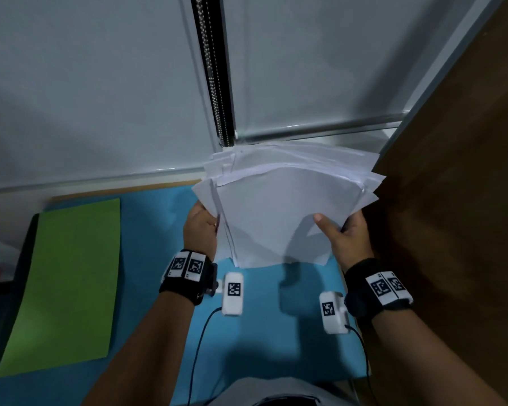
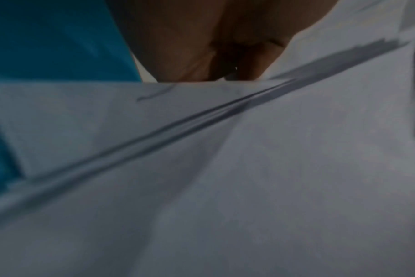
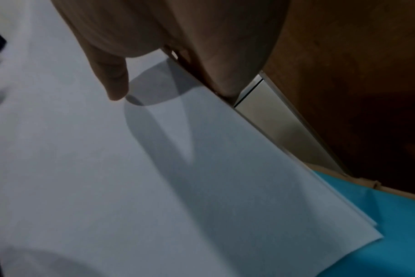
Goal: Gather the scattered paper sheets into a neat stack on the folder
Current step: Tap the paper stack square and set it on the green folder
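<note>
White paper sheets are bunched, still ragged, between both hands, lower edges resting on the blue counter. The left hand grips one side; the right hand clamps the other, thumb on top. Squaring seems underway; next, carry them to the green folder, well left of the left hand.
</note>
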`<state>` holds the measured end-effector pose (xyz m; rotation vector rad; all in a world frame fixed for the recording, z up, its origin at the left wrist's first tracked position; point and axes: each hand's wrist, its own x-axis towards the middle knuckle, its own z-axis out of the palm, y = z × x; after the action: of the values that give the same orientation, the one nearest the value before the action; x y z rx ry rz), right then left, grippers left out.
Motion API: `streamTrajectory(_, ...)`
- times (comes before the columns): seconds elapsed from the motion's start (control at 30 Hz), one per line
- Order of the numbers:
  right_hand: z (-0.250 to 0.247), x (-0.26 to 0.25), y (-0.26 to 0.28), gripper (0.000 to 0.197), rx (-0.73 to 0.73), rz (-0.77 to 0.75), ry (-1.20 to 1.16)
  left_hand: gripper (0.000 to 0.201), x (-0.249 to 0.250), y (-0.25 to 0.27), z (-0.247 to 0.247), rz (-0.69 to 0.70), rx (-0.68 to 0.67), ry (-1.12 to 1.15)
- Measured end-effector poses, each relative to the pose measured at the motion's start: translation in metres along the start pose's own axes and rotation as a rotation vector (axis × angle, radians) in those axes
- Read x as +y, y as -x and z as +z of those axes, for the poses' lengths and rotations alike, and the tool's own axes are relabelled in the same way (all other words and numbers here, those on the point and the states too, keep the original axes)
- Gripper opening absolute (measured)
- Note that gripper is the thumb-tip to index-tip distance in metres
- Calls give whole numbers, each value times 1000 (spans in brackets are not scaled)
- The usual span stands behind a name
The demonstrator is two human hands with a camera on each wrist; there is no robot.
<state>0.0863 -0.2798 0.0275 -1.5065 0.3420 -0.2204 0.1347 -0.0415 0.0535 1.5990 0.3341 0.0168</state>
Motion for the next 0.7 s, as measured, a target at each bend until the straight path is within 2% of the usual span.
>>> streamTrajectory(0.07,1,2,1,33,-15,19,30,28,-6,1,-4,7,-24,-72)
streamTrajectory(0.2,5,-2,2,20,-19,7,2,28,-4,9,3,-59,1,87)
streamTrajectory(0.27,5,-3,2,38,24,-28,-51,31,3,13,7,-86,28,191)
streamTrajectory(0.3,5,-3,3,51,38,-40,-71,36,1,11,9,-81,29,190)
streamTrajectory(0.37,6,-4,4,59,36,-60,-91,51,0,12,12,-111,-102,243)
streamTrajectory(0.4,6,-6,4,54,30,-67,-99,67,-7,11,12,-120,-149,264)
streamTrajectory(0.47,4,-6,3,41,31,-69,-120,104,-20,13,12,-102,-195,164)
streamTrajectory(0.5,4,-7,2,40,43,-72,-118,104,-25,13,12,-71,-198,125)
streamTrajectory(0.53,5,-7,1,39,57,-72,-108,93,-26,16,12,-29,-203,64)
streamTrajectory(0.63,10,-12,3,35,80,-99,-78,47,-28,14,17,95,-152,-7)
streamTrajectory(0.7,13,-16,4,35,92,-153,-62,45,-19,16,19,191,-95,-27)
